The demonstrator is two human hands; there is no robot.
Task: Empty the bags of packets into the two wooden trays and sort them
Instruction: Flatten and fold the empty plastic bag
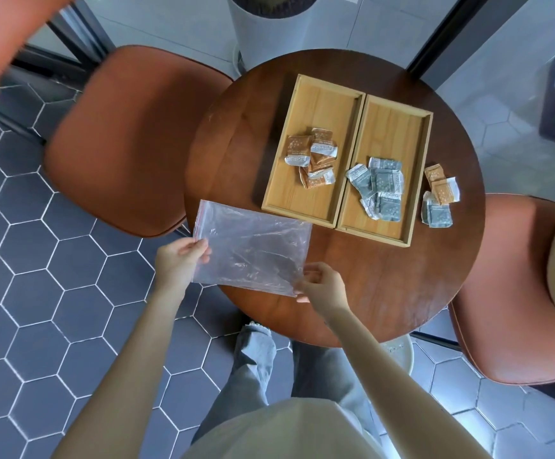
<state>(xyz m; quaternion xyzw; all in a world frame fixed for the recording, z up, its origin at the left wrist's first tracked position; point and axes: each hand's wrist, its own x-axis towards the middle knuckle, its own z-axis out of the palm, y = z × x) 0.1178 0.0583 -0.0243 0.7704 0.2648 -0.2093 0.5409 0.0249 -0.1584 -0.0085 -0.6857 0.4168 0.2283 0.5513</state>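
Clear plastic is stretching between both hands: the left hand (pixel 180 260) is pinching the zip edge of the empty bag (pixel 253 248) at the lower middle of the frame, and the right hand (pixel 321 283) is pinching its opposite lower corner. The bag is hanging partly over the near edge of the round wooden table (pixel 369 286). Two wooden trays are sitting side by side in the upper middle; the left tray (pixel 322 104) is holding orange packets (pixel 312 157), and the right tray (pixel 392 127) is holding grey packets (pixel 380 188). Some loose packets (pixel 438 197), orange and grey, are lying on the table just right of the trays.
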